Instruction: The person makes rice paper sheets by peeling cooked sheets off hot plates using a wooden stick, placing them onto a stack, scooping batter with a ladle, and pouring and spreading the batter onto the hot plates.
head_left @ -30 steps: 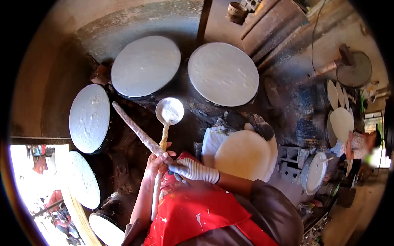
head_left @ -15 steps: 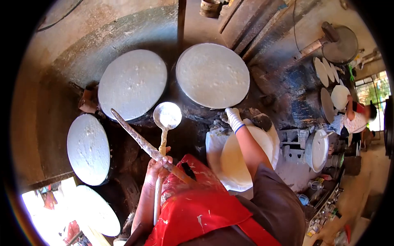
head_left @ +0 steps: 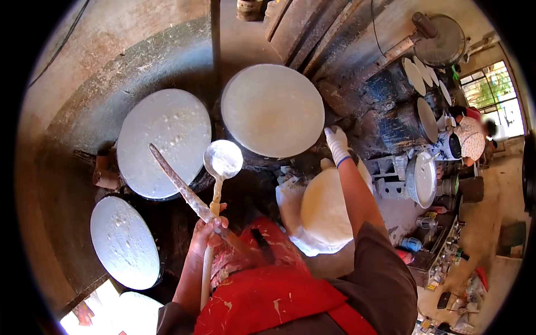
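A ladle [head_left: 223, 159] and a rough stick [head_left: 177, 180], crossed, are gripped in the left hand [head_left: 207, 233]. Beyond, pale flatbreads [head_left: 325, 211] are stacked on white cloth [head_left: 289, 203], partly hidden by the right arm [head_left: 358, 194]. The gloved right hand [head_left: 336, 143], well apart, is held at the rim of a white-coated griddle [head_left: 278, 153]; whether anything is pinched cannot be told.

I'm in a rough cooking workshop: big round griddles [head_left: 272, 110] at centre and left, sooty drums [head_left: 397, 126] upper right, stained wall [head_left: 111, 67] upper left.
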A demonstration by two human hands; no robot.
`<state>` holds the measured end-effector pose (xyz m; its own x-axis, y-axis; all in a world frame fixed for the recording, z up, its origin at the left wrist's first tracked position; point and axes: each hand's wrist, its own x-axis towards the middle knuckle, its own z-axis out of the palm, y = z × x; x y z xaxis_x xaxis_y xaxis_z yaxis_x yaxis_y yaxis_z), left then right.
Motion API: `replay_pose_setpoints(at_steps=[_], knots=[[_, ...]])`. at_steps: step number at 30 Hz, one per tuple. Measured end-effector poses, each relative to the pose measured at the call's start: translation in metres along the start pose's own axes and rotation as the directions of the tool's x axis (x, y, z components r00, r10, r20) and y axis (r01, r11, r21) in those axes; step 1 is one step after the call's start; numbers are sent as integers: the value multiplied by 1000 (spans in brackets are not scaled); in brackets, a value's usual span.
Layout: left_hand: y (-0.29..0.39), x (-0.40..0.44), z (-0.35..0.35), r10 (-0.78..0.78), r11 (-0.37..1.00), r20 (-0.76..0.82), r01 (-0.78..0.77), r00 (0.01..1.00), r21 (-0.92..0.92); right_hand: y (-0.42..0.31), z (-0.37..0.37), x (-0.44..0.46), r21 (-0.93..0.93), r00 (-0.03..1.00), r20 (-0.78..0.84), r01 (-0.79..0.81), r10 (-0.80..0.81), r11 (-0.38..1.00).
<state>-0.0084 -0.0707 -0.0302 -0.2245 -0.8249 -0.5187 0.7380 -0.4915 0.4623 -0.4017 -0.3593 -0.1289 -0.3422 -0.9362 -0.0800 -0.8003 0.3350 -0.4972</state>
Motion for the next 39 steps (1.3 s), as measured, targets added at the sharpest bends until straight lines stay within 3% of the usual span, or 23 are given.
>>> replay_pose_setpoints(at_steps=[3,5,8,10,11,13,15,17,21,23,26,29,30,32,33,36,37,39], knots=[[2,9,7,31,1000,-21,-31,999,0,-18,12,44,-133,999,-15,-51,50,990],[4,14,13,73,997,-82,-74,994,-19,-28,22,68,-171,970,188,-122,154,978],[11,23,22,139,982,-114,-152,984,-112,-48,12,60,-224,983,143,-82,116,971],[16,31,26,175,970,-146,-196,974,-143,-35,15,72,-27,972,234,-17,23,999],[19,36,27,190,969,-158,-211,969,-128,-29,18,77,-28,971,240,-14,20,1000],[23,42,31,219,963,-151,-239,964,-127,-22,23,83,190,973,227,0,-44,982],[24,47,38,229,959,-174,-252,958,-128,-32,8,78,344,940,339,-162,38,925],[24,49,44,227,959,-190,-253,955,-126,-3,28,90,350,954,288,-24,-83,936],[23,58,53,214,959,-223,-248,951,-139,-30,20,73,442,965,252,-52,-68,895],[24,57,54,201,962,-240,-238,950,-137,-36,25,62,349,962,248,23,-116,937],[23,54,53,199,962,-234,-235,952,-137,-35,23,65,554,943,320,-113,-86,825],[22,46,54,228,954,-227,-264,947,-143,-70,-14,42,783,877,477,-393,-60,482],[21,43,54,232,952,-223,-268,947,-146,-75,-20,35,785,879,473,-389,-61,482],[20,35,51,240,950,-209,-274,948,-148,-80,-30,20,843,855,508,-470,-100,261],[19,30,48,231,954,-201,-262,952,-144,-69,-21,17,837,848,524,-496,-81,230],[15,16,41,221,960,-168,-245,961,-139,-40,26,20,767,863,497,-487,92,418],[16,9,38,220,962,-158,-242,962,-131,-47,26,13,830,902,428,-417,56,371],[10,-7,24,219,964,-149,-237,964,-119,-66,3,4,808,882,469,-454,58,377]])
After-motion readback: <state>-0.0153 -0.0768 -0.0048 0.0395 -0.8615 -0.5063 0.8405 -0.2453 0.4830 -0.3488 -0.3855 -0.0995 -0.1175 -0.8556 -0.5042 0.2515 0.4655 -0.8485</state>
